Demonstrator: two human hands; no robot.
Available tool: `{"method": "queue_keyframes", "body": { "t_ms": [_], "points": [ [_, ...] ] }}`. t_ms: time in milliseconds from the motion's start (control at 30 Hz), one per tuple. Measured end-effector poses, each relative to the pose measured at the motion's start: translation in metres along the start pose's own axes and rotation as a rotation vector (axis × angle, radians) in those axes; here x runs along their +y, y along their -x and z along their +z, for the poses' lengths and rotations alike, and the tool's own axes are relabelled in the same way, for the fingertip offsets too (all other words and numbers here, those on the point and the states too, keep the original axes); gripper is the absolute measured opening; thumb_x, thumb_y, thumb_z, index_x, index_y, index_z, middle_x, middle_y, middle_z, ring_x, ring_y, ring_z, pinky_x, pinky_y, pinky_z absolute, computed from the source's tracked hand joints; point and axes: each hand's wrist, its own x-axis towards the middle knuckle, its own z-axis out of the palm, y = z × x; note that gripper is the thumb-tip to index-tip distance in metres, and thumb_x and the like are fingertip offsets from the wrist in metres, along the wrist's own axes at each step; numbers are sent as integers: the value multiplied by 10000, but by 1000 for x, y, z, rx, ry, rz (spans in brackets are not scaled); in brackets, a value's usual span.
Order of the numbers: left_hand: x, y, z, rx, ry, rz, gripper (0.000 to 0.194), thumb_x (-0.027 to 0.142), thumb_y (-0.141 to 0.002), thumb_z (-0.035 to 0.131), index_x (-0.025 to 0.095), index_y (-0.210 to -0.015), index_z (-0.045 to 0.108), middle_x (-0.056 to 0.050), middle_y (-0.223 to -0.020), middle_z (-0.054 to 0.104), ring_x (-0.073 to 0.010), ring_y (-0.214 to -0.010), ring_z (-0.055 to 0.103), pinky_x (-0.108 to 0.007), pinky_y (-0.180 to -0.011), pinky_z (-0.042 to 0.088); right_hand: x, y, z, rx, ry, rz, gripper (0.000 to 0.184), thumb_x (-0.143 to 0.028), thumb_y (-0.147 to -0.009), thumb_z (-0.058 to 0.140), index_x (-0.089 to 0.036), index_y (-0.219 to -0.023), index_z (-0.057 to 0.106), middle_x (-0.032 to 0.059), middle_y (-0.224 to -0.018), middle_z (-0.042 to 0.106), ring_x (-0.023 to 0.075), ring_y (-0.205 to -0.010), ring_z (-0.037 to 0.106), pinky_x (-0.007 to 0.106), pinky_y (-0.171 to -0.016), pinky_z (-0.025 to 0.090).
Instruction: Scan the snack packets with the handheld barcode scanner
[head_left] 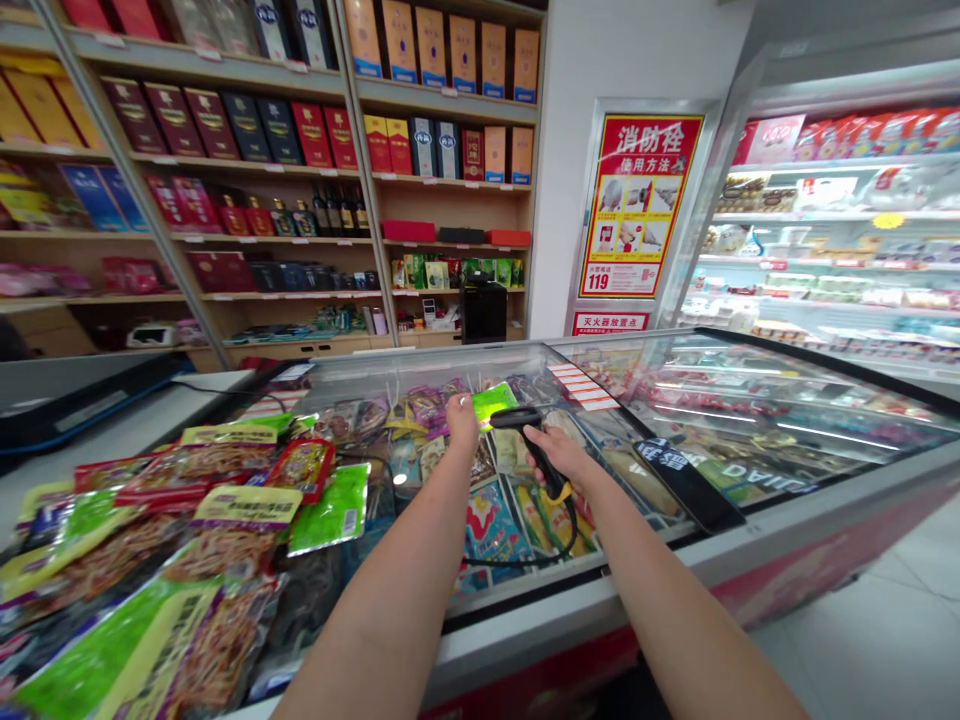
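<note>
"What are the hands doing?"

"The left hand pinches a flat, bright green plastic packet by its edge, with the fingers closed narrow. The right hand wraps around the grip of a black plastic handheld barcode scanner, whose head points at that packet from just beside it."

"Where's the packet?"

"Just above the glass lid of a long chest freezer, with colourful frozen-food packets showing beneath the glass."

"What's nearby?"

"A black cable loops down from the scanner. To the left, a heap of shiny red, yellow and green snack packets lies beside a grey surface. Beyond stand wooden shelves of boxed liquor and a red-and-yellow fire-hydrant instruction poster."
</note>
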Motion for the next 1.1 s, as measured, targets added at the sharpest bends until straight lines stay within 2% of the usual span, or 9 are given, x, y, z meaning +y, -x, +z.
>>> {"method": "queue_keyframes", "body": {
  "t_ms": [133,333,433,500,633,833,1000,1100],
  "points": [
    [0,0,0,-7,3,-15,169,243,-816,415,163,-861,557,-16,-760,591,-138,-715,577,-253,-672,461,1,-1,1,5,6,12,290,-452,-822,583,-193,-751,472,-41,-486,552,101,-325,484,205,-313,407],
    [13,12,-5,12,-115,-9,190,204,-837,396,156,-899,569,-49,-859,639,-152,-815,611,-264,-748,473,4,-4,3,32,-49,1,309,-481,-799,610,-199,-768,487,-32,-483,563,111,-330,482,222,-314,415],
    [21,13,-16,36,-180,-19,206,184,-848,391,152,-927,578,-74,-926,657,-158,-875,621,-269,-790,470,5,-7,7,24,-96,-9,314,-487,-814,597,-191,-778,499,-24,-491,561,108,-338,486,219,-314,419],
    [26,9,-32,69,-208,-26,215,181,-850,393,157,-947,583,-79,-951,662,-167,-905,623,-279,-801,471,4,-9,12,0,-140,-12,321,-492,-821,589,-184,-775,506,-18,-501,559,102,-342,483,217,-319,426],
    [38,-8,-87,207,-226,-18,228,187,-851,398,159,-965,594,-82,-967,663,-172,-925,620,-284,-824,466,-7,-15,38,-131,-196,6,330,-496,-831,577,-182,-751,516,-18,-510,567,94,-338,474,217,-323,430],
    [67,-27,-200,474,-215,64,220,190,-844,415,167,-976,590,-82,-993,652,-181,-949,605,-297,-867,450,-32,-22,110,-275,-155,57,431,-498,-885,495,-162,-616,505,-12,-421,515,87,-314,455,201,-324,417],
    [79,-23,-296,635,-324,146,210,179,-836,416,179,-956,589,-77,-972,653,-196,-934,600,-316,-866,445,-31,-24,175,-423,-181,24,387,-523,-848,546,-152,-742,564,-17,-451,550,93,-326,480,201,-329,423],
    [74,-16,-338,704,-418,163,229,167,-835,394,187,-940,596,-71,-925,658,-203,-897,603,-330,-861,447,-25,-21,203,-491,-179,7,416,-563,-825,552,-150,-783,577,-17,-450,553,96,-336,500,191,-338,423]
  ]
}}
